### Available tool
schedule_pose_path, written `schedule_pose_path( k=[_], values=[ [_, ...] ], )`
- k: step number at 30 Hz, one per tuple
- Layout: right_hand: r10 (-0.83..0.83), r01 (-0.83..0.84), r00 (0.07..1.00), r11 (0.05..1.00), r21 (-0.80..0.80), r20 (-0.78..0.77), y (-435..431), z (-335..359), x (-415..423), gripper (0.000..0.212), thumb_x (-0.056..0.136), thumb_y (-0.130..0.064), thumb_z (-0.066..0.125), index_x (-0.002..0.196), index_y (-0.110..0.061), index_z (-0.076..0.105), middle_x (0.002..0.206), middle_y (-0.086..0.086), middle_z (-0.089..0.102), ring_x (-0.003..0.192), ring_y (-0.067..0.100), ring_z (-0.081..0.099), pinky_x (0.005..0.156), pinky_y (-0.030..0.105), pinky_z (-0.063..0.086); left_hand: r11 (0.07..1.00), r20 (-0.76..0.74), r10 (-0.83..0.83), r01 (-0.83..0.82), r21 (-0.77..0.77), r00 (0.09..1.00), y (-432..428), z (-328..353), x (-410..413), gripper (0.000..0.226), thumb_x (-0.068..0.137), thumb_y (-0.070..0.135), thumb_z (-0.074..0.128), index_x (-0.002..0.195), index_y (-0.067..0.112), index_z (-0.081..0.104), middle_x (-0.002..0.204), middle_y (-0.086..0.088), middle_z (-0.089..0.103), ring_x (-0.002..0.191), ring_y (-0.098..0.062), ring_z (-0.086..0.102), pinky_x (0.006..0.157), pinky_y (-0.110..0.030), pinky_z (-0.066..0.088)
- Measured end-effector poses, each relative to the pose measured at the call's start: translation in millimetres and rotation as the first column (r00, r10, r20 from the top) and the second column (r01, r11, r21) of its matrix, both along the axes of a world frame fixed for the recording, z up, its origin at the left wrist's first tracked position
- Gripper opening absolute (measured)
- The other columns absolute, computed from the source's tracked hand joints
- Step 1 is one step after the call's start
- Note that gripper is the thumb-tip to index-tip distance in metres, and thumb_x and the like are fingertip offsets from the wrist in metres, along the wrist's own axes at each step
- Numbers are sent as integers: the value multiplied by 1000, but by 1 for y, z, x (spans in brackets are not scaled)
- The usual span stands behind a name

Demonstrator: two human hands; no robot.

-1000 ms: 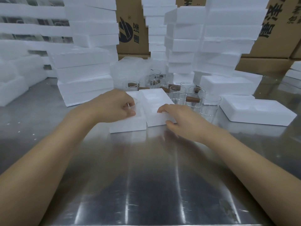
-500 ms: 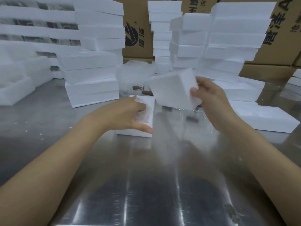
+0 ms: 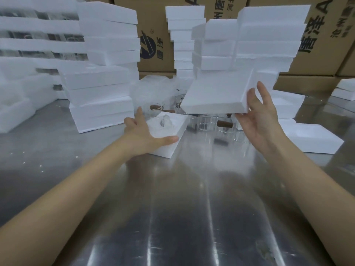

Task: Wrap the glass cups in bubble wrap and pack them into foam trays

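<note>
Head view, right hand (image 3: 259, 120): raised, fingers spread, holding a foam lid (image 3: 217, 95) by its edge.
Left hand (image 3: 142, 133): open, steadying the foam tray (image 3: 172, 139) on the steel table (image 3: 172, 208).
Tray: a wrapped cup (image 3: 165, 121) inside.

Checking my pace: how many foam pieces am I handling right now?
2. A foam tray lies on the steel table under the left hand, holding a bubble-wrapped cup; a second foam piece is raised in the right hand. Stacked foam behind is untouched.

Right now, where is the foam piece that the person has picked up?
In the head view, the foam lid is in the air right of centre, held at its right edge by the right hand, above the glass cups.
</note>
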State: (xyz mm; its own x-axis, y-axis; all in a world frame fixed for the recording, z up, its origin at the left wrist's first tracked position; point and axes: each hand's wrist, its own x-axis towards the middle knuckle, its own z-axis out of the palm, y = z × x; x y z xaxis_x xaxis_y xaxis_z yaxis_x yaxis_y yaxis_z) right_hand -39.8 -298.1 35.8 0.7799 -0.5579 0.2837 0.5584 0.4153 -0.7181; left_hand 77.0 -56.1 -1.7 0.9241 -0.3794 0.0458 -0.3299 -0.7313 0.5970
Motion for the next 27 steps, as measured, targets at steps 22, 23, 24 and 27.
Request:
schedule_pose_path(
  k=[22,23,24,27],
  values=[
    [364,-374,926,853,365,98,3,-6,1,46,94,7,39,130,-15,55,138,21,51,130,41,45,111,54,32,892,-240,-436,382,-242,867,40,-7,33,118,65,27,70,151,38,-9,158,22,5,144,-7,17,119,-34,20],
    [361,-372,927,849,374,103,4,-6,1,47,94,8,40,132,-15,55,137,23,51,129,43,46,110,53,34,895,-232,-430,379,-233,873,38,-9,34,120,65,28,68,150,40,-15,157,24,1,143,-6,16,118,-32,20],
    [359,-373,927,847,379,108,4,-6,0,46,94,8,39,132,-14,54,136,25,52,128,44,47,110,52,35,898,-212,-426,383,-215,879,36,-11,34,121,65,30,68,148,41,-19,154,26,0,142,-6,18,114,-28,23],
    [372,-399,916,822,406,148,7,-8,1,44,95,8,38,131,-11,54,135,27,52,127,46,47,109,49,37,897,-67,-417,398,-194,906,31,-13,31,127,63,51,76,142,50,-23,150,32,-1,137,2,16,104,-19,21]
  ],
)
